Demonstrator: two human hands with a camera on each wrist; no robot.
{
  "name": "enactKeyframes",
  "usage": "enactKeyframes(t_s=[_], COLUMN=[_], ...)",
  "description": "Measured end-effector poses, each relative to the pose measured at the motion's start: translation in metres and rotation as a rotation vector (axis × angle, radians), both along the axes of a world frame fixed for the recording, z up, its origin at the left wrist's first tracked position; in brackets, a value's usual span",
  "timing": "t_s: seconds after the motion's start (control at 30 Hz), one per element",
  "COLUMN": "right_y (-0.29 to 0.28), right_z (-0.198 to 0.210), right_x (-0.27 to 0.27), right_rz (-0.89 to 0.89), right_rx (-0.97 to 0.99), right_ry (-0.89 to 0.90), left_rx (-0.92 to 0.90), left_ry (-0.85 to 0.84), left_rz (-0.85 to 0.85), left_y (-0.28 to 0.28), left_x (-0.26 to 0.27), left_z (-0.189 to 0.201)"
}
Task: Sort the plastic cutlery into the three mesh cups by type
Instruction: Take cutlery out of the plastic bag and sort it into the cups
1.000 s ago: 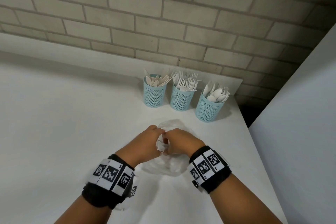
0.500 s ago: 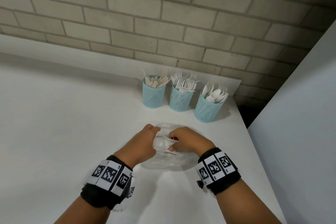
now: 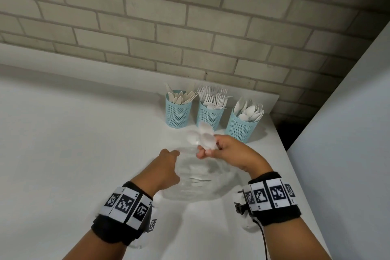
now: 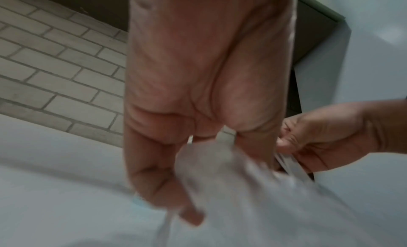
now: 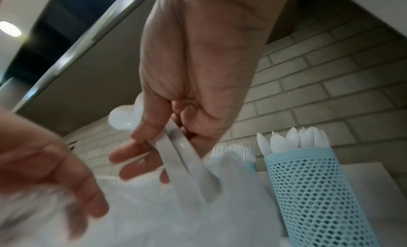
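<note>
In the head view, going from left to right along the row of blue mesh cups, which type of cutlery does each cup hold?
Cup of knives → cup of forks → cup of spoons.

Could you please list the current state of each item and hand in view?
Spoons: gripped in right hand, lifted out of bag.
Clear plastic bag: on table, held by left hand.
Knife cup: upright, filled.
Fork cup: upright, filled.
Spoon cup: upright, filled.
</note>
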State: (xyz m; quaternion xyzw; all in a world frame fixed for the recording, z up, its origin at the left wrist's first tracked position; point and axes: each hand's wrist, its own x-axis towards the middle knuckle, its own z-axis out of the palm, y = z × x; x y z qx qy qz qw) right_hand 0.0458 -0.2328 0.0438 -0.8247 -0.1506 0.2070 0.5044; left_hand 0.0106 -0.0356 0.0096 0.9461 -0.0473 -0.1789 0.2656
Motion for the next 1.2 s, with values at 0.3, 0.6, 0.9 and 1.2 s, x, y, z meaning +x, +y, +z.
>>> enactKeyframes(t_s=[0.3,0.6,0.9,1.2], right_y=[0.03,0.046,0.043,0.046], right_z=[0.026,0.022,0.017,0.014], right_x=[0.013,0.012,0.02,0.024], right_rz=[-0.286,-0.255,-0.415,-0.572], right_rx=[0.599,0.584,0.643,0.619], right_ry=[0.203,0.232,0.141,-0.026], left_rx=[-0.541,-1.029,-1.097,-0.955], left_ry=[-0.135,0.08,0.138,0.12], left_rz=[-0.007,0.124,0.173,0.141], left_y=[-0.021,-0.025,-0.019,-0.026], left_x=[0.011,0.021,0.023,0.022], left_z=[0.049,0.039,0.03,0.029])
